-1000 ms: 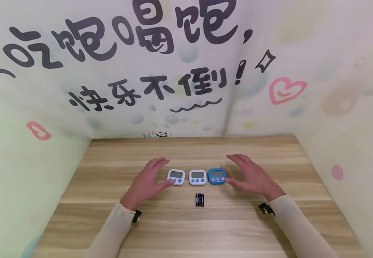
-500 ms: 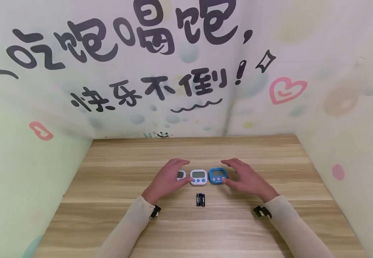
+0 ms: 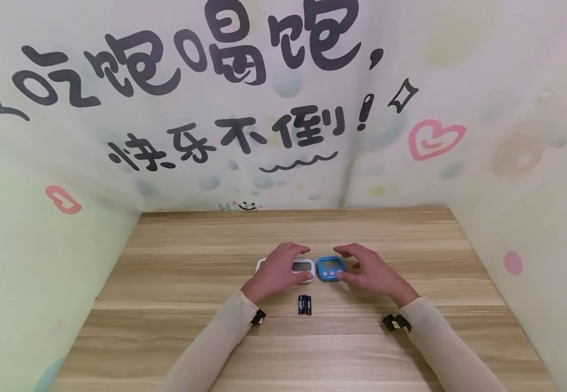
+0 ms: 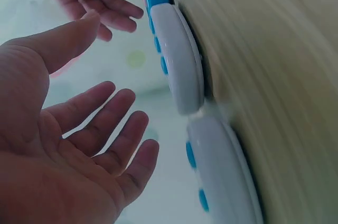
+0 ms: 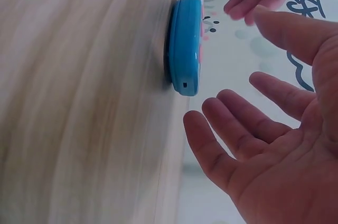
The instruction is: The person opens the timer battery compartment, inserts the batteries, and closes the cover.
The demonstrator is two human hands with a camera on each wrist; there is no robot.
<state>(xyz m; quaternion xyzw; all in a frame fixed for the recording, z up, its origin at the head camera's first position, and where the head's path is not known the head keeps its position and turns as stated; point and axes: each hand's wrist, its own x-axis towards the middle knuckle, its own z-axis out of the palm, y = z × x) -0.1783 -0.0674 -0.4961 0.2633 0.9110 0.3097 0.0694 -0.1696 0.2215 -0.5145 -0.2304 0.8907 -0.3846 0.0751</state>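
Note:
Three small digital timers lie in a row on the table: two white ones with blue buttons and a blue one (image 3: 330,268) with pink buttons. My left hand (image 3: 275,272) is over the white pair, hiding much of the left white timer (image 4: 219,168) and part of the middle white timer (image 3: 304,267) in the head view. Its fingers are spread and relaxed, apart from both timers in the left wrist view. Beside the blue timer, my right hand (image 3: 375,274) hovers with loosely extended fingers. A gap separates it from that timer in the right wrist view; it holds nothing.
Small dark batteries (image 3: 305,305) lie side by side in front of the timers. The wood-grain table (image 3: 190,239) meets a back wall (image 3: 190,188) with large black lettering. Side walls rise at left and right. Each wrist wears a black strap.
My left hand has moved right, from beside the left white timer to over the white pair. My right hand has shifted slightly left, closer to the blue timer. The timers and batteries stay in place.

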